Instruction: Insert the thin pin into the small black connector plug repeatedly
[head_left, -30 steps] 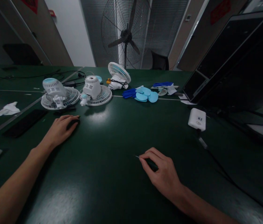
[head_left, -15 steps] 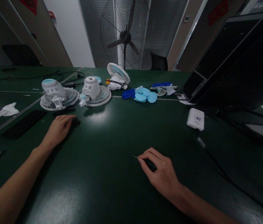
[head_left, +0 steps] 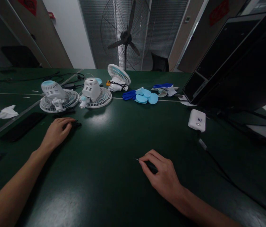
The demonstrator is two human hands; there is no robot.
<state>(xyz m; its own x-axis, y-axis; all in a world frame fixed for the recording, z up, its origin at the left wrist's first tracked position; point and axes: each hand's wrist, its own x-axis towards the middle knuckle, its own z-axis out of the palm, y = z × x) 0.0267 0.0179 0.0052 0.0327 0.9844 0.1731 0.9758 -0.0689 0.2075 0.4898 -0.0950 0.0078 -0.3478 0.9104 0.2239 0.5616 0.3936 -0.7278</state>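
My right hand [head_left: 162, 173] rests low over the table, right of the middle, with a screwdriver [head_left: 153, 167] between thumb and fingers. Its thin metal shaft points left, and the palm partly covers the dark handle. At the left, my left hand [head_left: 58, 132] lies on the table with fingers together and bent. Its fingertips touch or cover a small dark thing [head_left: 76, 124], too dim to name. Just beyond that hand are two small white fans, a left one [head_left: 52, 90] and a right one [head_left: 92, 90], both face down on their grilles.
Behind them sits a third small fan [head_left: 118, 78], tilted. Light-blue fan blades [head_left: 145, 96] lie beside blue gloves [head_left: 129, 95]. A white box with a cable [head_left: 197, 120] stands before a large black monitor [head_left: 236, 63] on the right. At left lie a dark flat slab [head_left: 23, 126] and white tissue [head_left: 5, 112].
My left hand has shifted very slightly toward me, showing a little more of the small dark thing. The right hand keeps the screwdriver in the same place.
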